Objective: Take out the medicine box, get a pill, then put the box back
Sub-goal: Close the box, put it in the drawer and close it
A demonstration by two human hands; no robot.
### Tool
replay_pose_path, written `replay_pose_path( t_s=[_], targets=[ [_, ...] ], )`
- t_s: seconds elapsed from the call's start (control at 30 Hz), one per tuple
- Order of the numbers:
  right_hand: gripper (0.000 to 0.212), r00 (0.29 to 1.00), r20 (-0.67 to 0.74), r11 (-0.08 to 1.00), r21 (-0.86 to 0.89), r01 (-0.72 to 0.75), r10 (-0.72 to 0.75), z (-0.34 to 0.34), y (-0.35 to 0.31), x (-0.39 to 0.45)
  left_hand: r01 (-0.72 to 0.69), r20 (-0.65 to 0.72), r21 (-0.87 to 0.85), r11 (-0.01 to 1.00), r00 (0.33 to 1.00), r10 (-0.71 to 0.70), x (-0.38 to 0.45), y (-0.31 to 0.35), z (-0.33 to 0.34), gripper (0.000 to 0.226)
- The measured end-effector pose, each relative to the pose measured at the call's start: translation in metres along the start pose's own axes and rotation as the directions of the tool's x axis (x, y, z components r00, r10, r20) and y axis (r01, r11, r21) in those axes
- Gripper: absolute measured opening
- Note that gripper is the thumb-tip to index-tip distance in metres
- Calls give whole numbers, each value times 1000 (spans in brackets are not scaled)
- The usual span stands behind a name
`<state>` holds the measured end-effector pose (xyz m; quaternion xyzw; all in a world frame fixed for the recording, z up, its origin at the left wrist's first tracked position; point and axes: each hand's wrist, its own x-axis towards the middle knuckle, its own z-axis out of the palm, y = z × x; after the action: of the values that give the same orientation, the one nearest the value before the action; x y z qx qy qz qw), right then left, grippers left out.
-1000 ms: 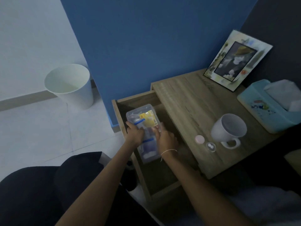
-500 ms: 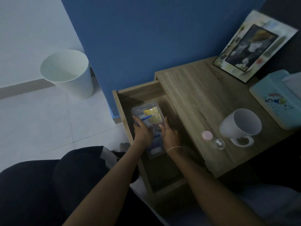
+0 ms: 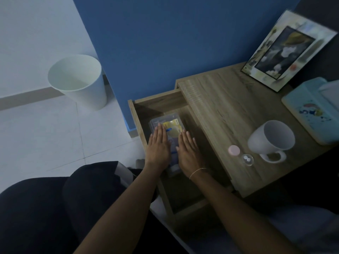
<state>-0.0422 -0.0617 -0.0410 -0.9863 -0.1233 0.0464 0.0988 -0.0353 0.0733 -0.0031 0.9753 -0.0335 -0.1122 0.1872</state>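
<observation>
Currently box (image 3: 172, 129) lies in the open drawer (image 3: 157, 105). Left hand (image 3: 158, 146) and right hand (image 3: 187, 150) lie flat on it, fingers straight, gripping nothing. Right of them: cap (image 3: 234, 149), dish (image 3: 247, 159), mug (image 3: 271, 138).

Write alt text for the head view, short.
Both hands, left hand and right hand, lie flat with fingers extended on a clear medicine box inside the open drawer of a wooden nightstand. On top sit a white mug, a pink cap and a small glass dish.
</observation>
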Motion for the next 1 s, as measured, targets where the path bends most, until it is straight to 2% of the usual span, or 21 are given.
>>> replay_pose_path(
  t_s=[0.3, 0.37, 0.47, 0.53, 0.63, 0.8, 1.0],
  targets=[
    [55, 997, 77, 1000, 12, 8, -9, -12, -8, -1, 9, -41, 10, 1000, 999, -9, -4, -2, -3, 59],
    [57, 999, -1, 999, 5, 49, -49, -27, -9, 5, -12, -144, -13, 1000, 990, 10, -3, 0, -8, 58],
    [56, 972, -222, 997, -44, 71, -79, -64, 2, 32, -2, -329, -72, 997, 944, -21, 3, 1, -21, 56],
    [56, 971, -237, 999, -29, 17, -24, -88, 20, 57, 59, -379, -140, 988, 919, -109, 6, -1, -28, 57],
    [55, 985, -167, 994, -82, -68, 54, -111, 53, 85, 160, -359, -257, 953, 900, -248, 8, -6, -33, 60],
    [56, 999, 2, 995, -89, -52, 52, -110, 83, 97, 223, -321, -376, 899, 879, -352, 9, -10, -33, 62],
    [54, 996, -72, 998, -42, -48, 45, -96, 92, 98, 218, -309, -523, 824, 852, -422, 18, -4, -33, 63]
  ],
)
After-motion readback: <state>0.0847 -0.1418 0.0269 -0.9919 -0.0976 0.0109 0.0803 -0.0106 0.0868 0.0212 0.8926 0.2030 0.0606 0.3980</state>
